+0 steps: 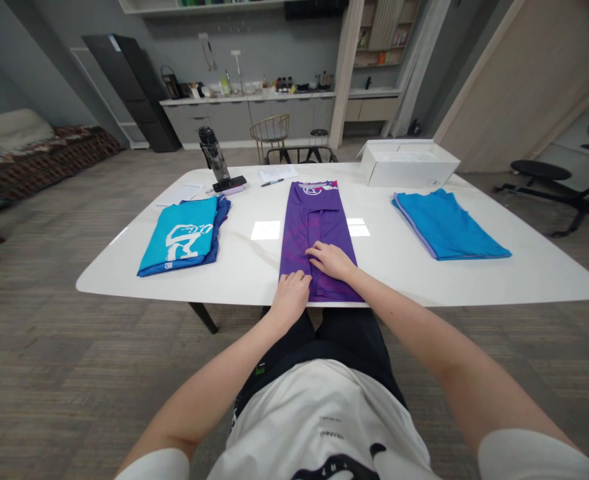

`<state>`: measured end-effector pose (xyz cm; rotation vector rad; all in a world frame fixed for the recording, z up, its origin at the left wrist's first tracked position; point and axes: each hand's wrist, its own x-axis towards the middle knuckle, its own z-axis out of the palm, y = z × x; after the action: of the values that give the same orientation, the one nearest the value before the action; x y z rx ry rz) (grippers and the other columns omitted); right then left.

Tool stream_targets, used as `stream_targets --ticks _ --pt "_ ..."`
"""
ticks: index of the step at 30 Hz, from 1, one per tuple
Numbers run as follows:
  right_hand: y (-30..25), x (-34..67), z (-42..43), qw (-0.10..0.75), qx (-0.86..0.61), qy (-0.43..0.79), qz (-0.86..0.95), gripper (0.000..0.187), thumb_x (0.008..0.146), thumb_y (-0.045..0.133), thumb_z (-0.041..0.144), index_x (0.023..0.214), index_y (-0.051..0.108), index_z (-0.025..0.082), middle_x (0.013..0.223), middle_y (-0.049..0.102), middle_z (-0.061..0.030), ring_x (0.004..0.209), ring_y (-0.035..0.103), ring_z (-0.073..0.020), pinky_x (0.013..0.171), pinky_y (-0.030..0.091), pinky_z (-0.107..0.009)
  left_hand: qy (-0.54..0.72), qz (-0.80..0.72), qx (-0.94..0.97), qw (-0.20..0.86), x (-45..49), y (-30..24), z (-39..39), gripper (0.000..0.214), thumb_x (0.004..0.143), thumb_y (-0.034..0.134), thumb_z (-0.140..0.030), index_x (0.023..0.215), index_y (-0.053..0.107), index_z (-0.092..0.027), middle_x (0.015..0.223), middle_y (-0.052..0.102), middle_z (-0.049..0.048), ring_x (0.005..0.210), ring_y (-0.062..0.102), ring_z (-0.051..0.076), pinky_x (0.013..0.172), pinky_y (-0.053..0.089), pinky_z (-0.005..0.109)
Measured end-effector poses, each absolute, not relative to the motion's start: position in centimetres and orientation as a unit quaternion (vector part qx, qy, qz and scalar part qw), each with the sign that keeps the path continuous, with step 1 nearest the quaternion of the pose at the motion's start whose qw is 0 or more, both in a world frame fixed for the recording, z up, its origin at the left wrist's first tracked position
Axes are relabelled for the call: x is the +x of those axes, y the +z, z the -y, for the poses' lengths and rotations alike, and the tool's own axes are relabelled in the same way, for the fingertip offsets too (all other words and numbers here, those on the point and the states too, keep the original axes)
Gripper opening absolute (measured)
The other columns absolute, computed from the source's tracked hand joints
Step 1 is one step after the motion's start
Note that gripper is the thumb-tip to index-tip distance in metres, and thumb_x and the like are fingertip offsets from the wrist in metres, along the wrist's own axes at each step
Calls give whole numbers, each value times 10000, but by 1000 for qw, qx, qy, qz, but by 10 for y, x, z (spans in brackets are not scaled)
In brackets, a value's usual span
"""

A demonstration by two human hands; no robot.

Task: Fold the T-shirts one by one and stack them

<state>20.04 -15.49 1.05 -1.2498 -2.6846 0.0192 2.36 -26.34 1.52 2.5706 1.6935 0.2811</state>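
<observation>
A purple T-shirt (pixel 299 233), folded into a long narrow strip, lies in front of me and reaches from the table's near edge toward its middle. White print and a pink-and-white patch show at its far end. At the near left corner, my left hand (pixel 293 293) is closed on the cloth, its fingers bent over it. My right hand (pixel 333 261) lies a little farther up, fingers curled at the edge of a folded-over layer. The fingertips of both hands are partly hidden against the fabric.
On the white table (pixel 239 267) stand a stack of folded blue shirts (pixel 179 233) at left, a folded blue shirt (pixel 449 223) at right, and a white box (pixel 404 167) behind it. A black handheld device (pixel 217 160), paper (pixel 278 173) and a pen (pixel 273 182) lie beyond.
</observation>
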Motion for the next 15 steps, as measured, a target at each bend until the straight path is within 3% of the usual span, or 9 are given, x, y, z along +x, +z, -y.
stream_targets --ticks 7,11,15 --pt "6 207 164 143 -398 42 905 275 1019 492 198 1186 708 235 1167 640 -70 984 641 -194 827 450 -279 213 -518 828 19 27 13 263 205 994 527 -160 1150 651 -206 1076 679 64 1001 641 214 930 494 350" --pt "4 221 163 188 -407 58 892 270 992 508 159 1129 730 229 1160 647 -69 988 646 -192 808 469 -274 201 -503 840 -3 42 11 263 190 1029 519 -257 1101 687 -207 1020 700 61 916 660 220 851 496 365" --pt "-5 233 165 168 -399 87 897 268 965 542 137 1087 757 240 1118 662 -54 984 656 -186 829 485 -272 178 -489 852 50 49 5 265 275 1026 545 -414 1115 710 -213 962 731 57 879 688 218 810 500 351"
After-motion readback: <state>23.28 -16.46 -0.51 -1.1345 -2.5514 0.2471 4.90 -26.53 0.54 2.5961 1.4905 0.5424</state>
